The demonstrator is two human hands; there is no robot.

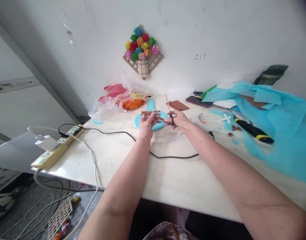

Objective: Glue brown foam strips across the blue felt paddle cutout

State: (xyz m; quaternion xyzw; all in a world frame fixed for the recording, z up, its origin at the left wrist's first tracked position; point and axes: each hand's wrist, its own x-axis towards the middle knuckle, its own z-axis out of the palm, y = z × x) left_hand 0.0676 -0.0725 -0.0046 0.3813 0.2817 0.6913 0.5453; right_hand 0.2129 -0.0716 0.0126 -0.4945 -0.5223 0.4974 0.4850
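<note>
Over the pale surface [172, 186], left hand [146, 126] is holding brown strips [146, 113] above a blue disc [157, 126].
Front edge [192, 207] is running below, black cable [172, 157] crossing between it and disc. Left grip is pinching flat strips; right hand [180, 120] is clasping dark-handled tool [171, 120], metal blade [167, 102] pointing up. Disc is lying flat, straight tab [151, 104] extending away.

On the wall hangs a diamond-shaped lattice ornament [143, 69] with multicoloured flowers, left of a small handwritten marking [200, 57]. Below the ornament, clear plastic bags [99, 109] with red and orange contents lie against the wall. A cream power strip [41, 162] at the table's left edge carries a white adapter [46, 143]. On the floor are a blue-and-white ball [2, 205] and a pale grid [60, 215] beside colourful flowers.
</note>
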